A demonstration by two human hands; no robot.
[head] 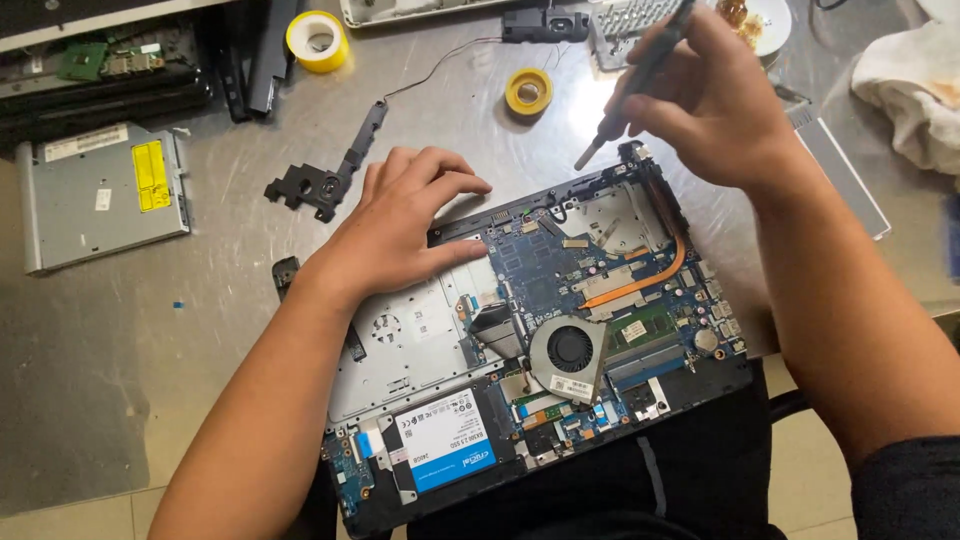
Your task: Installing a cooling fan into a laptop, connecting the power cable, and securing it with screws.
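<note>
Resting flat, the left hand (pixel 400 225) lies open-palmed on the opened laptop (pixel 530 340). Right hand (pixel 715 95) grips a screwdriver (pixel 630 85), tip near the laptop's far corner.

The left hand (pixel 400 225) lay flat, fingers spread, palm down; the right hand (pixel 705 105) was raised, fingers curled tight in a grip.
</note>
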